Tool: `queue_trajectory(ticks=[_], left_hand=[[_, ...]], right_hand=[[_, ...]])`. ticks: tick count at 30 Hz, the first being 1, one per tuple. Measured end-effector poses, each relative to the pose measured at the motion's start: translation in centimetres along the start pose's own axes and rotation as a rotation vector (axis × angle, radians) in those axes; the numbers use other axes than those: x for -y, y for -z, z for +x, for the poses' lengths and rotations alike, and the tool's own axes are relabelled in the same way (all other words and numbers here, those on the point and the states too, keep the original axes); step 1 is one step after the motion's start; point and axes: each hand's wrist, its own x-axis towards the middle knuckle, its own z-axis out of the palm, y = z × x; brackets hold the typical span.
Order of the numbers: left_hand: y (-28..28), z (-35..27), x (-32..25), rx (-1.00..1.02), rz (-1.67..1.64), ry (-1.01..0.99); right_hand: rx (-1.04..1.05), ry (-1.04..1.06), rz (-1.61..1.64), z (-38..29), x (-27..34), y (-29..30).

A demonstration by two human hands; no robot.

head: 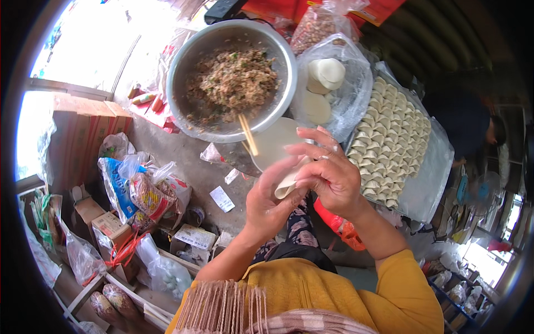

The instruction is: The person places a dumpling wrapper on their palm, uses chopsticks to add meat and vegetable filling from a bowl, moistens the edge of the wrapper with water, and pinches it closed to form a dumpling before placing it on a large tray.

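Between my two hands is a folded dumpling wrapper, its pale dough curved into a half-round. My left hand cups it from the left, while the thumb and fingers of my right hand pinch its right edge. Any filling inside is hidden. Beyond my hands stands a metal basin of minced filling, with wooden chopsticks leaning in it. Stacked round wrappers lie in a clear plastic bag to its right. Rows of folded dumplings cover much of a metal tray.
A pale round surface lies under the basin's near side. Behind the wrappers stands a bag of peanuts. Cardboard cartons and filled plastic bags occupy the left. Another person is beyond the tray. A paper slip lies on the floor.
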Motion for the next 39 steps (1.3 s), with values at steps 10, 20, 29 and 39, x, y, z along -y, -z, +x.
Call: queue_trajectory(ticks=[10,20,29,39], left_hand=[[-8.3,-0.2,2.5,0.039,-0.699,0.260],[-13.8,-1.8,3.8,0.283,-0.330,0.072],[-17.3,0.3,3.4,0.530,0.393,-0.423],[-22.9,-2.4,4.3,0.747,0.316,-0.677]], right_hand=[[-0.062,-0.410,0.559,-6.6,-1.2,5.4],[-0.033,-0.138,0.116,-10.0,-0.5,11.8],[0.045,-0.270,0.498,-13.8,0.0,15.7],[-0.044,-0.096,0.245,-19.6,2.3,17.2]])
